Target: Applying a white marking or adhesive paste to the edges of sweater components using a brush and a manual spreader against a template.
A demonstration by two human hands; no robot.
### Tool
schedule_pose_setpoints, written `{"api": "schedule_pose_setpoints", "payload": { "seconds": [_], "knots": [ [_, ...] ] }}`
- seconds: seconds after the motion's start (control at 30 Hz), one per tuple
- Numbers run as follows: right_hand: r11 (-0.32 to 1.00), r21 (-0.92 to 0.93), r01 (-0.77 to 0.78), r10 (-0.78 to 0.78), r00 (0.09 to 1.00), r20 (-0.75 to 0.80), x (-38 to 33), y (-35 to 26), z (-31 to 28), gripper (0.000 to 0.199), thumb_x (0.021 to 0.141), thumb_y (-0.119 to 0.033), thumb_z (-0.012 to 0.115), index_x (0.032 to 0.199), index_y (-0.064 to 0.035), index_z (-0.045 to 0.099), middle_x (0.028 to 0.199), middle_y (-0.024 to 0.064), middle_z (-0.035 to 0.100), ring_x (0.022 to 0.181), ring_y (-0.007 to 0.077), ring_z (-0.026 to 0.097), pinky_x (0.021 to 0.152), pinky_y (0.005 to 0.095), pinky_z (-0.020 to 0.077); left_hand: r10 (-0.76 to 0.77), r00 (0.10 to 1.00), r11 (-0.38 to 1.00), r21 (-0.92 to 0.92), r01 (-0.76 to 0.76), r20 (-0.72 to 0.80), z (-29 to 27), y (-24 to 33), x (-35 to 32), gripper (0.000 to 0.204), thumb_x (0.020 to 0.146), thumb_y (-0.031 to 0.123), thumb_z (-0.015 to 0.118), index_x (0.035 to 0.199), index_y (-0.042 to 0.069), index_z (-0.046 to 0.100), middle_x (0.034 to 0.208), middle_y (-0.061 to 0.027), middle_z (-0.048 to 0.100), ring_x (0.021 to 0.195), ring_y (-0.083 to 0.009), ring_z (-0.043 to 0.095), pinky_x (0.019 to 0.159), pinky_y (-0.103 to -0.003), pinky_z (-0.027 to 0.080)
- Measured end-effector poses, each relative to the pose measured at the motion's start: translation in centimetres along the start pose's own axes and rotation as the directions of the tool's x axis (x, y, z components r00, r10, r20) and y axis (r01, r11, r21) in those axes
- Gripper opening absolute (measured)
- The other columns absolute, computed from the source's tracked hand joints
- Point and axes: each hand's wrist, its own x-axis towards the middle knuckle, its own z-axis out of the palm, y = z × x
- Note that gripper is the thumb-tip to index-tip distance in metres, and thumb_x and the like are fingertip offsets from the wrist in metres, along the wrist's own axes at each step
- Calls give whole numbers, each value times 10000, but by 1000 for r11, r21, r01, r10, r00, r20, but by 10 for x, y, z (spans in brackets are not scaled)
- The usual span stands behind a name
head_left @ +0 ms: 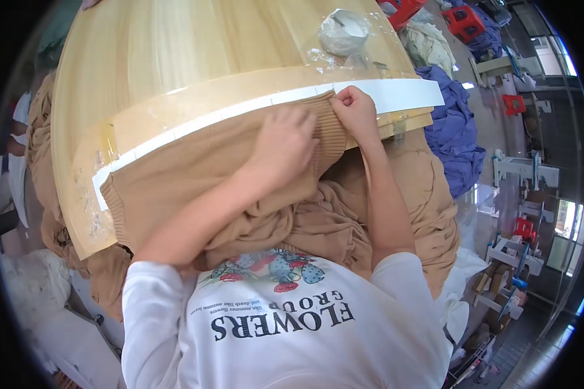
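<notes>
A brown knitted garment piece [194,165] lies along a long white measuring strip [405,96] with tick marks on its edge. One end of the knit has a wide ribbed band [331,133], the other a narrower ribbed edge. My right hand [357,111] pinches the upper corner of the wide band against the strip, fingers closed. Over the knit just left of that band is my left hand [284,141], its fingers smeared by motion, so their grip is unclear. The rest of the brown knit bunches in folds [331,220] between my forearms and against my body.
The wooden table [194,45] has a curved look and taped edges. A plastic-wrapped white bowl [344,32] stands toward the far right. Purple cloth [453,129] and more brown knit pile up at the right edge. Red stools [464,24] and machine benches stand on the floor beyond.
</notes>
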Motion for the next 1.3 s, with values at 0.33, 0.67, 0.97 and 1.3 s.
{"api": "schedule_pose_setpoints", "payload": {
  "seconds": [0.33,0.67,0.97,1.3],
  "knots": [
    [998,45,41,-35,990,-136,-8,-9,5,192,687,-92,613,829,-43,495,638,108,564,617,281,577,591,388,460,44,988,966,244,-81,150,36,7,23,530,757,190,582,1237,4,456,1322,-109,415,1069,-255,432,896,-385,335],
    [998,34,44,-38,985,-167,-8,-4,1,172,687,-88,620,806,-25,514,622,78,554,566,188,539,562,315,456,74,989,964,245,-103,127,41,10,26,536,734,208,585,1204,-24,474,1309,-141,422,1059,-262,434,890,-398,337],
    [995,-83,59,-56,998,36,4,-10,-6,164,705,-132,609,808,-22,544,645,87,575,595,198,561,586,316,463,-128,961,860,510,-16,246,44,34,34,606,793,345,501,1258,-35,424,1335,-162,386,1230,-299,330,994,-553,223],
    [566,-604,561,-753,650,-102,110,-72,-19,147,751,-136,577,879,-67,592,865,101,606,796,292,580,720,440,409,-113,986,932,357,62,124,55,30,14,682,814,470,473,1293,-8,383,1394,-133,296,1311,-315,216,943,-696,145]
  ]
}}
